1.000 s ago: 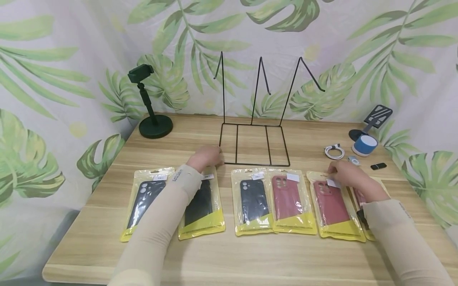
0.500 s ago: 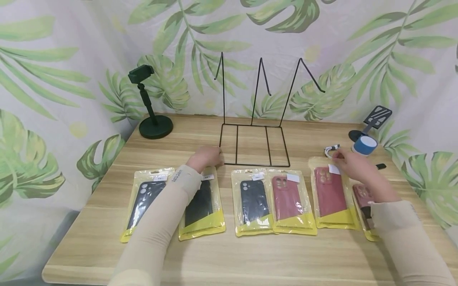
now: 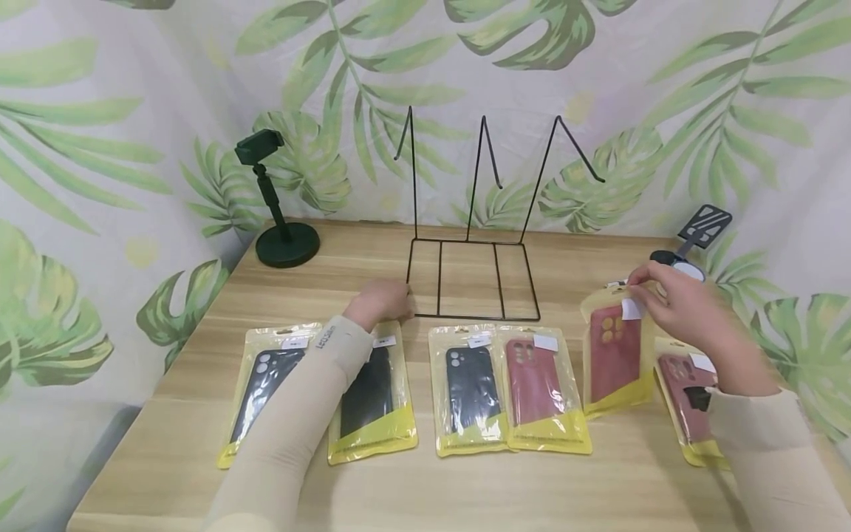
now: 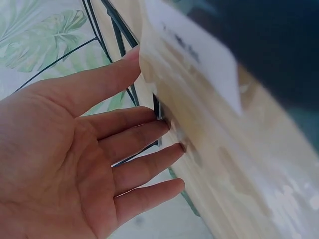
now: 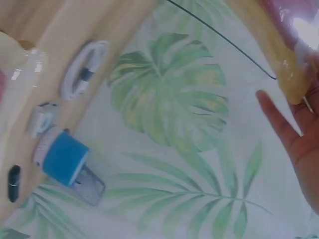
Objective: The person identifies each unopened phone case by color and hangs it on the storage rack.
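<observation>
My right hand [image 3: 691, 318] pinches the top edge of a clear yellow-bottomed bag with a pink phone case [image 3: 613, 362], holding it steeply tilted. My left hand [image 3: 382, 303] is at the front left corner of the black wire rack [image 3: 414, 185]. In the left wrist view its fingers are fairly straight, fingertips right at the rack's wire and the edge of a bag. Under that forearm lies a bagged dark phone case [image 3: 372, 391], with another bagged dark case [image 3: 266, 369] to its left. A bagged pink case with a black piece [image 3: 685, 384] lies under the right wrist.
Between the hands lie a bagged dark case [image 3: 472, 384] and a bagged pink case [image 3: 535, 377], edges overlapping. A green stand [image 3: 286, 244] is back left. Back right are a folding phone stand [image 3: 705, 225], a blue-and-white cylinder [image 5: 65, 158] and a coiled white cable [image 5: 82, 69].
My right hand has taken hold of the pink case's bag and raised its top off the table, tilting it up. The left hand stays at the rack's corner. The head view shifts slightly.
</observation>
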### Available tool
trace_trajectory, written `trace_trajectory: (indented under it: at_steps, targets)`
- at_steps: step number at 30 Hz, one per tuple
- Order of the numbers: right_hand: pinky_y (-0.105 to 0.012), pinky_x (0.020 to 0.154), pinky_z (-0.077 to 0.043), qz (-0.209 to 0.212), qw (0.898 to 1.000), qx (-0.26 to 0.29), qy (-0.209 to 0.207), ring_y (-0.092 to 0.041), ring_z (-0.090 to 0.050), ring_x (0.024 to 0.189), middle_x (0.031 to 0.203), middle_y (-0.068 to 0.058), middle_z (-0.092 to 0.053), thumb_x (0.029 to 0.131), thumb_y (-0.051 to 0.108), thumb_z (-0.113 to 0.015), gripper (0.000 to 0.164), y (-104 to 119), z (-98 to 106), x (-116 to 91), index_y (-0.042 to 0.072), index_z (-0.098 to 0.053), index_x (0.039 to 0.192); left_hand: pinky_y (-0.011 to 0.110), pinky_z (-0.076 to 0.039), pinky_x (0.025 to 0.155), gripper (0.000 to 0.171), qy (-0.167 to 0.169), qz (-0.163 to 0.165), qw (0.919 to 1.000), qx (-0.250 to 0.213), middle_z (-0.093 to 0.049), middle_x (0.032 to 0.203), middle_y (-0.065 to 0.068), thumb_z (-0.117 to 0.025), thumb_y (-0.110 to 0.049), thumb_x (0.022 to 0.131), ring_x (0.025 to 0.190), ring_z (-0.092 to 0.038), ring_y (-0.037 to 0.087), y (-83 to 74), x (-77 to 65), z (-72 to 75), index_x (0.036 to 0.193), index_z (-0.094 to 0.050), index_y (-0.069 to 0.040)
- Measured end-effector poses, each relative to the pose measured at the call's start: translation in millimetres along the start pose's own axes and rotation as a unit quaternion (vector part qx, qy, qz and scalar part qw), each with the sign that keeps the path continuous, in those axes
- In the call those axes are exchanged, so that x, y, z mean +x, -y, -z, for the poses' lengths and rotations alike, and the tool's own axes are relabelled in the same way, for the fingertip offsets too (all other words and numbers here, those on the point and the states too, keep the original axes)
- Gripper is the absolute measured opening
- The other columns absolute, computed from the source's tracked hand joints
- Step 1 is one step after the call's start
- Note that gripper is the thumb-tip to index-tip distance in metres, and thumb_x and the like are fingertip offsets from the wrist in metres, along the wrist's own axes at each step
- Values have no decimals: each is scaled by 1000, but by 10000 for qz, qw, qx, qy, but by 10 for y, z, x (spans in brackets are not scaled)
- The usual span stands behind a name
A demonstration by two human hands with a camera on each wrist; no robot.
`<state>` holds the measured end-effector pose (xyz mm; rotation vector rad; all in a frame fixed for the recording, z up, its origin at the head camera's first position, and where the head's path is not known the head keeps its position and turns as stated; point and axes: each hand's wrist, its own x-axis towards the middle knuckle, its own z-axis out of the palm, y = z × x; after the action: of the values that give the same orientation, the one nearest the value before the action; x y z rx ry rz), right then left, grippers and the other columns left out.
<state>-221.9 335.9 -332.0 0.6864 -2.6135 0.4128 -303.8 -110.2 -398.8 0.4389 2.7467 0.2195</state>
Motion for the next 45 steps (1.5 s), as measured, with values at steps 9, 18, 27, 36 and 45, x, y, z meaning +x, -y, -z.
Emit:
trace_trajectory:
  at_steps: [9,18,27,36,45]
  targets:
    - [-18,80,-40,1312,9831,635,-1106,-6,-55,84,85,-7,-66,99,20,-61,21,52,106,61,2,-63,89,42,-52,89,23,-78,-20,9999,129,-71,111,10,-68,-26,92,88,-61,22,-14,-17,-31,106,-70,-8]
    - [-21,76,-39,1125,9772,329,-1772,-22,-56,79,88,-20,-67,103,25,-53,35,143,217,322,-7,-62,94,39,-51,79,24,-168,28,9998,139,-71,103,9,-68,-28,92,82,-59,23,-21,1,-32,104,-70,-7]
    - [-23,69,-36,306,9588,466,-2785,-29,-57,75,91,-25,-69,90,-2,-66,12,321,213,739,-10,-63,99,41,-53,83,25,-229,-3,9996,136,-72,107,10,-70,-28,91,85,-61,23,14,9,-33,105,-70,-7]
    - [-13,69,-30,61,9567,639,-2838,-1,-53,81,96,-23,-69,96,6,-61,16,339,216,1030,-9,-62,101,41,-53,82,29,-279,-44,9993,260,-72,110,11,-70,-29,90,85,-61,23,26,23,-23,108,-70,-6]
    - [-9,77,-31,-124,9682,713,-2394,-36,-63,96,100,-23,-69,99,8,-57,18,272,181,1140,-9,-61,103,46,-53,91,37,-229,-51,9992,339,-70,119,13,-70,-31,91,100,-66,28,25,48,-22,118,-69,-5]
